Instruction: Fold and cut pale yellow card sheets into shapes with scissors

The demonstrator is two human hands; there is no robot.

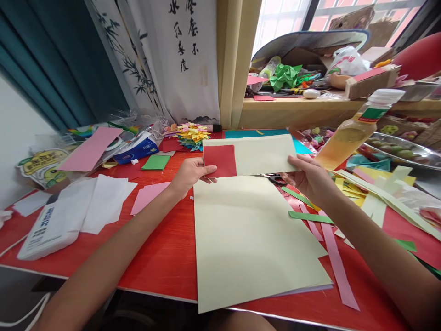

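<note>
My left hand [193,174] pinches the left end of a cream paper strip [263,154], with a small red paper square [220,161] lying against that end under my thumb. The strip's right end is between the thumb and fingers of my right hand [305,174]. Held this way, the strip is raised above the far edge of large cream sheets [253,239] on the red table [155,257]. Dark-handled scissors [276,179] lie just beyond those sheets, partly hidden.
Green and pink strips [336,262] and paper scraps cover the right side, near a bottle [347,133]. White papers [108,202] rest on a white box [48,232] at left. Folded colourful paper pieces [193,135] and a green square [155,162] are farther back.
</note>
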